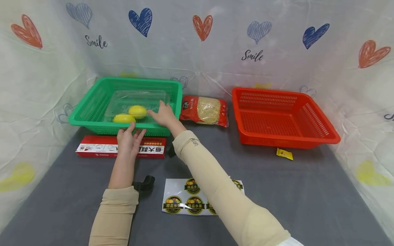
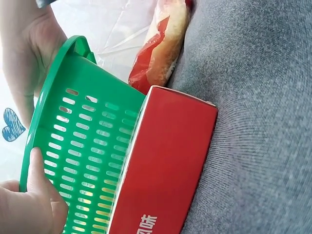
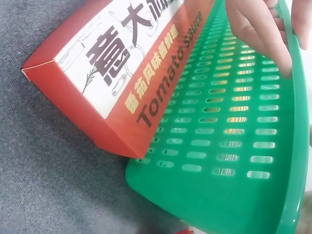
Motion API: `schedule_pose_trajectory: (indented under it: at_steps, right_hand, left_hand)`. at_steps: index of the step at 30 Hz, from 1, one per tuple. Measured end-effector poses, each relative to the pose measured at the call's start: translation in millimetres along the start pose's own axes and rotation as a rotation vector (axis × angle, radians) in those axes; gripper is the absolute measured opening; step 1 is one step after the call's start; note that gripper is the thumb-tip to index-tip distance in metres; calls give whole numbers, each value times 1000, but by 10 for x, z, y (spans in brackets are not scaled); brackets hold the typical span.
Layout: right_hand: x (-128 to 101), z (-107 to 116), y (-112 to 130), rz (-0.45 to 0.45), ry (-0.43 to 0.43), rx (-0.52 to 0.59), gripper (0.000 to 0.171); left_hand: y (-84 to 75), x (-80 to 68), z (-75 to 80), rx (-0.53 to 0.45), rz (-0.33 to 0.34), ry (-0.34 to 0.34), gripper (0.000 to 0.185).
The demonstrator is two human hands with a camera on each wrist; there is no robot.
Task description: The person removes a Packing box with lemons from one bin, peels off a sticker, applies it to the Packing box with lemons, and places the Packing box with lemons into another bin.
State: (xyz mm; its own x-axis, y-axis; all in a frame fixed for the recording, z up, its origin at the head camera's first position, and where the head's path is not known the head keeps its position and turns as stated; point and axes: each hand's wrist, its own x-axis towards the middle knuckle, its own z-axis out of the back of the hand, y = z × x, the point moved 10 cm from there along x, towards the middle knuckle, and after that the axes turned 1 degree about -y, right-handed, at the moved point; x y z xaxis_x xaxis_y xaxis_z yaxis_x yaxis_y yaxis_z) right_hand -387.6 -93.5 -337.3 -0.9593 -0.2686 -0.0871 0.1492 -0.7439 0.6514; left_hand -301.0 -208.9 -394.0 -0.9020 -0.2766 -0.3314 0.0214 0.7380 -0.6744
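The green slotted plastic basket (image 1: pixel 92 106) stands at the back left of the grey cloth-covered table (image 1: pixel 307 191), with a clear plastic tray (image 1: pixel 135 97) and two yellow lemons (image 1: pixel 137 111) inside it. The left hand (image 1: pixel 129 141) rests with straight fingers against the basket's front rim, above the long red tomato-sauce carton (image 1: pixel 92 150). The right hand (image 1: pixel 164 114) is laid, fingers extended, over the same rim beside the lemons. The rim is best steadied by both hands evenly, so the basket is kept level and the lemons are not set rolling.
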Motion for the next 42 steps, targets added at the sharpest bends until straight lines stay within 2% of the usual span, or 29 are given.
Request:
schedule_pose_trajectory:
  at_steps: [8,15,22,25,32,42]
  right_hand:
    - [24,-29,-15,-35,10,1,71]
    - [68,-35,-55,-28,18,93,68]
    - [76,-26,-59,-15,7,137,66]
    - [78,-29,-67,-29,-3,176,66]
    - [77,-99,-126,-114,70,309,70]
    - [41,-53,-105,-96,33,354,70]
  left_hand:
    - [-8,-5,26,0,0,-21,51]
    - [0,-6,31,-10,0,-28,53]
    - [0,-1,35,6,-7,-28,53]
    - [-5,-5,40,19,-10,-33,54]
    - [-7,-21,43,20,-4,-36,56]
    - [-7,-31,42,24,5,-30,57]
